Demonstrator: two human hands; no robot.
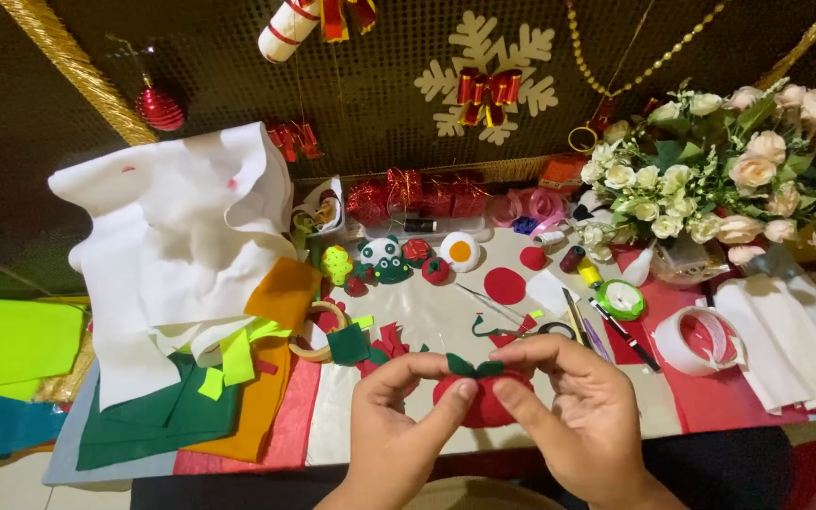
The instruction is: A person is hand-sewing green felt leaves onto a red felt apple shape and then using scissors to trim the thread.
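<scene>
I see the red ball [484, 401] pinched between both hands, left [394, 434] and right [583, 416], its green leaf [474, 366] facing up, low centre of frame

left hand [399, 425], right hand [583, 416], fingertips pinched together

**Little open room around the hands**

The left hand [391, 430] and right hand [583, 420] meet over the near table edge, closed on a red felt piece [485, 401]. The clearest stretch is the pale cloth [436, 316] at 12 o'clock, up to the red circle [504, 285]. At 1 o'clock, scissors [531, 330] and pens [606, 331] lie close. At 2 o'clock a tape roll [705, 340] sits, with flowers [729, 170] rising behind it. At 10 o'clock green scraps [349, 345], a wooden ring [312, 331] and heaped felt sheets [181, 283] block the way. Small felt toys [389, 260] line the far side.
</scene>
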